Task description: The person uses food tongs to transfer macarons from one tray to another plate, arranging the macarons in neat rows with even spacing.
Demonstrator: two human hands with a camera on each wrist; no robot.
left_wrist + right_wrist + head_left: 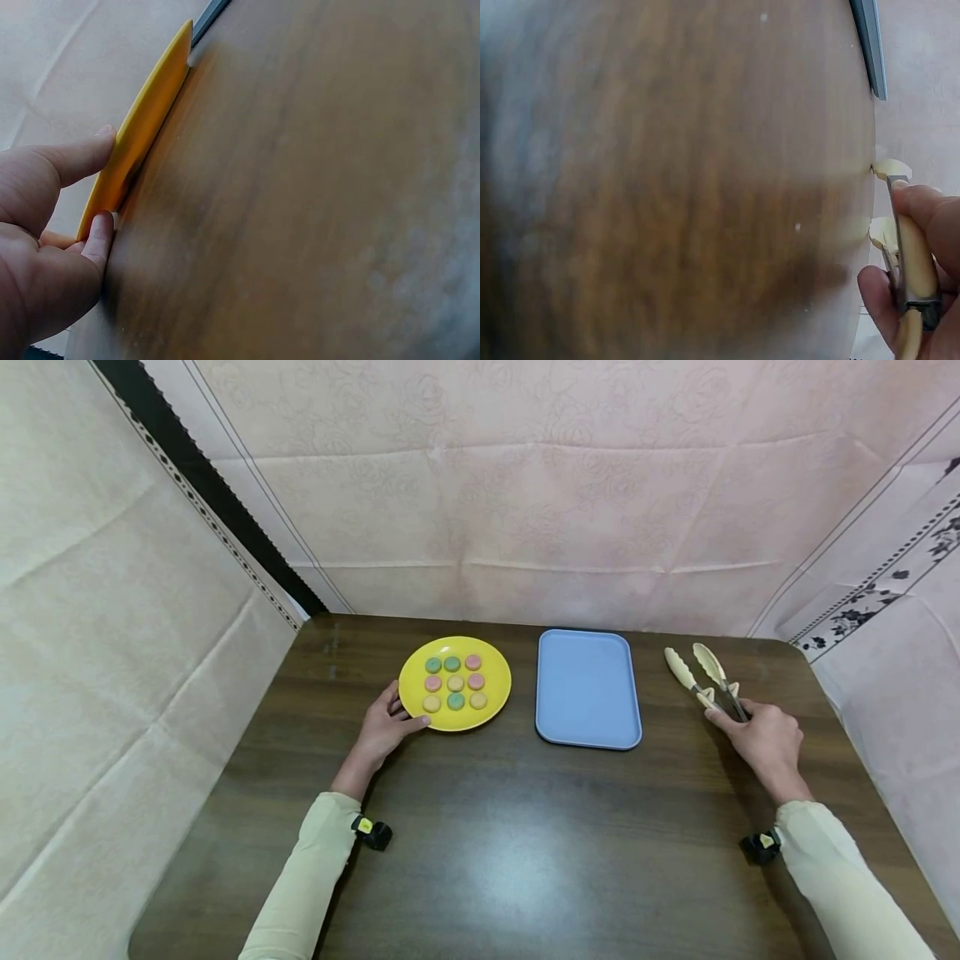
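On the table's left side is a yellow plate [420, 695] bearing several small round pieces in green, pink and cream, laid out in rows; they look like cookies. My left hand [384, 727] pinches the plate's left rim between thumb and fingers. The left wrist view shows the plate [142, 120] edge-on, low over the table or touching it. At the right, my right hand [767, 739] grips a pair of tongs [696, 670] with cream tips, spread apart and pointing away from me. Nothing is between the tips. In the right wrist view the tongs' handle [916, 259] lies within the fingers.
Between the plate and the tongs lies a blue rectangular tray [588, 689] with a raised rim. The dark wooden table [510, 852] reaches a pale patterned cloth [525, 510] at the back, with more cloth along both sides. Each wrist wears a small black camera.
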